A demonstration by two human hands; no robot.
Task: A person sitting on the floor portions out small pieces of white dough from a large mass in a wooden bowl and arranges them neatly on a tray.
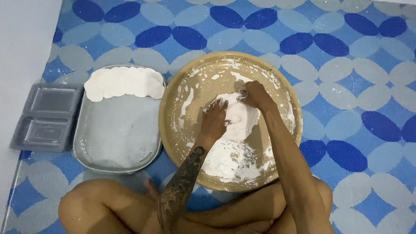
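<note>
At the centre of the frame, inside a round tan basin [286, 93], both hands press into a lump of white dough [241, 118]. The left hand [215, 119], on a tattooed forearm, lies flat on the dough's left side with fingers spread, its grip apart. The right hand [255, 94] pinches the dough's upper edge, its grip clamped on it. White flour smears the basin's wall and floor. Just left of the basin sits a grey metal tray [117, 134], with flat white discs [123, 82] overlapping along its top end. Farther left lies a clear plastic container [45, 117]. Everything rests on a blue patterned mat [346, 65].
</note>
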